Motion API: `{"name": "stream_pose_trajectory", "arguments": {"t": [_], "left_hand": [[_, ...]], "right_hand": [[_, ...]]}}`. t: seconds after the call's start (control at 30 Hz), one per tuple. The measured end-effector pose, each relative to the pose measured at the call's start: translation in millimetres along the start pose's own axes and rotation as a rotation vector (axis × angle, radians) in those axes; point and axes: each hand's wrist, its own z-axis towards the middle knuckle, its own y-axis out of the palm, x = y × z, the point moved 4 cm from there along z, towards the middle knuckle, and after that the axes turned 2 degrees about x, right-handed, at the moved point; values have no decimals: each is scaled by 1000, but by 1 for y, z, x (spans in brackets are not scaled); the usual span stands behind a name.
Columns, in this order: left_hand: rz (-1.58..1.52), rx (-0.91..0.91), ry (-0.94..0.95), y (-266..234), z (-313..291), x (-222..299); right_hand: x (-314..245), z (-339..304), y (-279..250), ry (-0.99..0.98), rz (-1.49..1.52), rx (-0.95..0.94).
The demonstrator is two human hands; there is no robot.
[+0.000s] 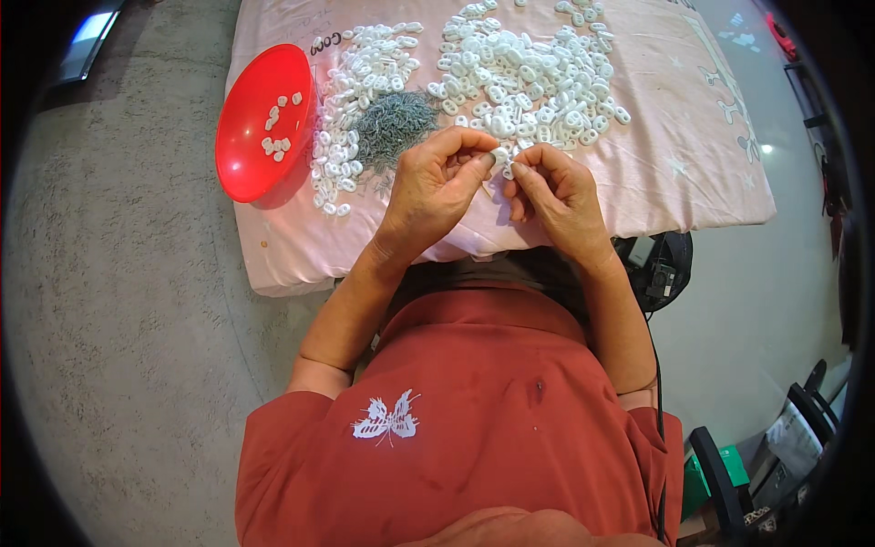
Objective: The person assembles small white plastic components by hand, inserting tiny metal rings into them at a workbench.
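Note:
My left hand (436, 180) is closed in a pinch on a small white plastic piece (500, 156) over the near part of the table. Facing it, my right hand (563, 199) pinches at the same spot, its thumb and forefinger at a white bit (509, 170) beside that piece. Whether these are two pieces or one cannot be made out. Just beyond the hands spreads a large heap of white oval plastic pieces with holes (529, 77). Left of it lies a pile of small grey metal pins or screws (394, 126), close to my left hand.
A second strip of white oval pieces (369, 68) runs along the left of the metal pile. Beside it a red bowl (239, 128) holds several small white pieces. Pale pink printed cloth (674, 173) covers the table. A black round bag (673, 273) sits below its near right edge.

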Motion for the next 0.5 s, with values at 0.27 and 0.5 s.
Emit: {"name": "stream_pose_trajectory", "arguments": {"t": [0.27, 0.5], "left_hand": [[-30, 21, -26, 3, -2, -1], [76, 57, 44, 2, -2, 4]], "right_hand": [[1, 0, 0, 18, 16, 4], [0, 0, 0, 8, 1, -6]]}}
